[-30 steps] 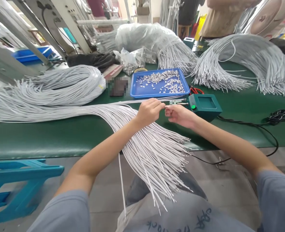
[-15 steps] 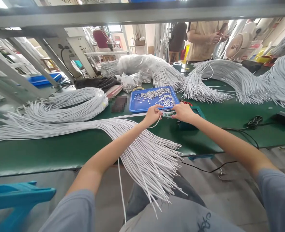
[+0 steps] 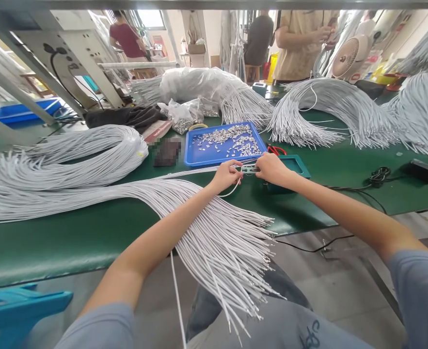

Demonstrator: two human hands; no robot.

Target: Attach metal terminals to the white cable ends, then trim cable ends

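Note:
My left hand (image 3: 227,176) is closed with its fingertips pinched on a thin white cable (image 3: 231,191), which loops below the fingers. Close beside it, my right hand (image 3: 272,168) has its fingers curled at a small green fixture (image 3: 249,169); whatever lies in those fingertips is too small to make out. A teal box (image 3: 296,167) sits partly behind the right hand. Just beyond both hands is a blue tray (image 3: 202,157) with many small metal pieces (image 3: 231,135). Under my left forearm a thick bundle of white cables (image 3: 206,228) fans out over the table's front edge.
More cable coils lie to the left (image 3: 112,150), behind the tray (image 3: 206,87) and at right (image 3: 344,106). Red-handled pliers (image 3: 277,150) lie by the teal box. A black adapter (image 3: 422,169) and its cord are at right. A metal bar (image 3: 214,5) crosses above. People work beyond the table.
The camera view has tilted and shifted slightly, so the scene sits differently in the frame. Both hands stay at the green fixture, and the right fingers have moved only slightly.

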